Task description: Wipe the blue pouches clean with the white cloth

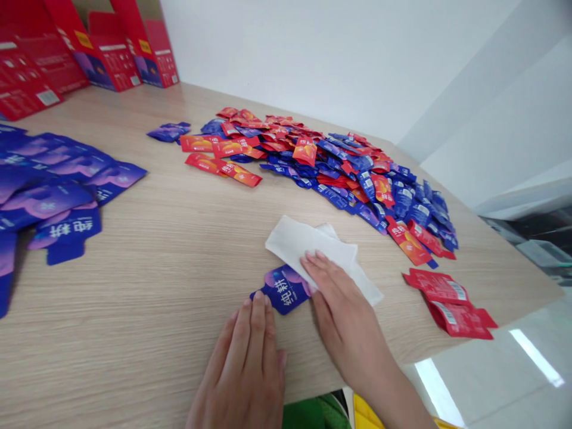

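Note:
My right hand (342, 310) lies flat with fingers stretched out on white sachets (308, 244) that rest over a flat blue carton blank (282, 291) printed with white characters. My left hand (245, 369) also lies flat on the wooden table (147, 310), fingers together and extended, with its fingertips touching the near left edge of that blue blank. Neither hand grips anything.
A large heap of red and blue sachets (339, 173) spreads across the far right. Two red sachets (451, 304) lie near the right edge. Flat blue carton blanks (53, 190) are piled at left. Red boxes (111, 53) stand at the far left against the wall.

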The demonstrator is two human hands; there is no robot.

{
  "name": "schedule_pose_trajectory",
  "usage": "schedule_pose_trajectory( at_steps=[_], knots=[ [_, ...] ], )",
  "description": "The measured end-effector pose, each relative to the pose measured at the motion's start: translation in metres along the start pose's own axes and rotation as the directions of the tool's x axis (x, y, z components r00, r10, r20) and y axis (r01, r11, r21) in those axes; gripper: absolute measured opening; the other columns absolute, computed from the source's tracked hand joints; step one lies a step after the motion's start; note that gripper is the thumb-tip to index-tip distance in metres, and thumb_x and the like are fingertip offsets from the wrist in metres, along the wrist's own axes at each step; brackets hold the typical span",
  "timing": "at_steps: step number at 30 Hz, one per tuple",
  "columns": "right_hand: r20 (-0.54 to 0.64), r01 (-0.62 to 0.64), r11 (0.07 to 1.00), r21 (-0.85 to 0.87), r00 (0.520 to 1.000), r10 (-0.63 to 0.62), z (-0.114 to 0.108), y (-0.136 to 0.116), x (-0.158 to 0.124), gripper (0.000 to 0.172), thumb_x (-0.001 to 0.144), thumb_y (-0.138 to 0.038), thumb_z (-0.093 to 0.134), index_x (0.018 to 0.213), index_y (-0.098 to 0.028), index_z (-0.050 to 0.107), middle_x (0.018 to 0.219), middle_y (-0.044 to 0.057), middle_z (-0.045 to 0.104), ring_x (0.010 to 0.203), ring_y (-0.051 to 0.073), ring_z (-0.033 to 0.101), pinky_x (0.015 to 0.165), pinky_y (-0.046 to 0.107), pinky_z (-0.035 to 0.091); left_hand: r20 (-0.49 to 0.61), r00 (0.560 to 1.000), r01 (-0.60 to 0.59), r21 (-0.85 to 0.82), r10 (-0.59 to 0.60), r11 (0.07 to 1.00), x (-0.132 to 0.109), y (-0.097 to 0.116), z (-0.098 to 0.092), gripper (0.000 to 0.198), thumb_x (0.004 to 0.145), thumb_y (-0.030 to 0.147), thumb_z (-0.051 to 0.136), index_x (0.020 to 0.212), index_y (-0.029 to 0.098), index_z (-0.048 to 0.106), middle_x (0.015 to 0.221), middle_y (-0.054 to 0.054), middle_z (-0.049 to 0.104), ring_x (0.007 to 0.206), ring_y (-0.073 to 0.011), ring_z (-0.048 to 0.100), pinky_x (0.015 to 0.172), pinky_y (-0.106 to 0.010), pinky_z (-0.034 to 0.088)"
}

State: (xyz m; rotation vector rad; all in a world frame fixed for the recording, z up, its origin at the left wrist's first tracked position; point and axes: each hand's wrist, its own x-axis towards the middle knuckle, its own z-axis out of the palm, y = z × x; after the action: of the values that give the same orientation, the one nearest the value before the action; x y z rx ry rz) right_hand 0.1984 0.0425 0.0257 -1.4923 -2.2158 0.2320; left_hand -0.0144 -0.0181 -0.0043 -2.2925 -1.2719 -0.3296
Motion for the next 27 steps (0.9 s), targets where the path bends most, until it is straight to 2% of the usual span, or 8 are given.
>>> schedule_pose_trajectory(
  at_steps=[4,7,10,13,18,22,25,27],
  knots=[
    [-0.095,-0.142,0.989,0.036,0.985,0.145,-0.010,0.022,-0.004,0.046,0.112,-0.028,0.047,0.156,-0.021,0.062,0.162,0.012,0.060,0.153,0.031,0.056,0.127,0.066,0.045,-0.013,0.999,0.033,-0.011,-0.033,0.999,0.002,0.002,0.000,0.055,0.101,0.028,0.049,0.146,-0.004,0.056,0.148,-0.024,0.070,0.134,-0.0308,0.069,0.112,-0.042,0.051],
    [-0.125,-0.147,0.985,0.091,0.979,0.158,-0.010,0.007,-0.007,0.045,0.114,-0.026,0.045,0.156,-0.022,0.060,0.163,0.010,0.060,0.153,0.027,0.056,0.127,0.060,0.047,0.001,0.999,0.039,-0.001,-0.039,0.999,0.001,0.006,0.000,0.054,0.101,0.026,0.048,0.146,-0.004,0.055,0.148,-0.024,0.070,0.134,-0.0304,0.069,0.113,-0.042,0.050],
    [-0.043,0.065,0.991,0.114,0.997,-0.061,-0.001,-0.022,-0.007,0.052,0.110,-0.013,0.045,0.160,-0.023,0.055,0.165,0.006,0.058,0.157,0.019,0.051,0.128,0.047,0.049,0.029,0.998,0.052,-0.040,-0.051,0.998,-0.001,0.009,0.000,0.048,0.102,0.025,0.043,0.139,0.001,0.063,0.144,-0.021,0.073,0.133,-0.0310,0.070,0.112,-0.043,0.049],
    [0.059,0.255,0.963,0.092,0.964,-0.261,0.007,-0.036,-0.005,0.063,0.101,0.000,0.043,0.160,-0.019,0.054,0.164,0.004,0.060,0.158,0.017,0.048,0.131,0.043,0.045,0.061,0.995,0.087,-0.081,-0.082,0.993,-0.002,0.008,0.001,0.044,0.102,0.025,0.042,0.132,0.005,0.069,0.138,-0.019,0.077,0.132,-0.0316,0.070,0.113,-0.044,0.049],
    [0.026,0.054,0.998,0.015,0.998,-0.054,0.000,-0.002,-0.003,0.052,0.108,-0.010,0.043,0.157,-0.018,0.059,0.164,0.009,0.059,0.156,0.023,0.052,0.130,0.056,0.045,0.016,0.999,0.038,-0.009,-0.037,0.999,0.001,0.008,0.001,0.053,0.102,0.025,0.047,0.145,-0.003,0.058,0.149,-0.024,0.069,0.135,-0.0304,0.068,0.112,-0.042,0.051],
    [-0.120,-0.114,0.993,-0.002,0.986,0.113,-0.010,0.021,-0.005,0.046,0.113,-0.026,0.045,0.154,-0.017,0.062,0.160,0.015,0.062,0.150,0.032,0.059,0.124,0.065,0.049,0.021,0.981,0.195,-0.043,-0.194,0.980,0.006,0.020,0.001,0.049,0.101,0.020,0.047,0.142,-0.001,0.062,0.149,-0.022,0.070,0.138,-0.0302,0.067,0.117,-0.045,0.050],
    [-0.123,-0.070,0.997,0.044,0.990,0.075,-0.005,0.006,-0.007,0.047,0.112,-0.022,0.046,0.157,-0.022,0.059,0.163,0.012,0.060,0.153,0.028,0.056,0.124,0.060,0.051,0.006,0.975,0.221,-0.073,-0.221,0.972,0.008,0.024,0.000,0.046,0.100,0.020,0.050,0.138,0.000,0.066,0.148,-0.022,0.071,0.137,-0.0305,0.067,0.118,-0.045,0.049],
    [-0.053,0.075,0.995,0.071,0.996,-0.071,0.002,-0.013,-0.006,0.054,0.109,-0.012,0.046,0.161,-0.023,0.055,0.165,0.008,0.058,0.156,0.023,0.052,0.127,0.053,0.050,0.039,0.977,0.211,-0.089,-0.209,0.973,0.008,0.022,-0.002,0.043,0.101,0.021,0.049,0.135,0.004,0.070,0.145,-0.019,0.073,0.136,-0.0290,0.068,0.117,-0.042,0.049]
  ],
)
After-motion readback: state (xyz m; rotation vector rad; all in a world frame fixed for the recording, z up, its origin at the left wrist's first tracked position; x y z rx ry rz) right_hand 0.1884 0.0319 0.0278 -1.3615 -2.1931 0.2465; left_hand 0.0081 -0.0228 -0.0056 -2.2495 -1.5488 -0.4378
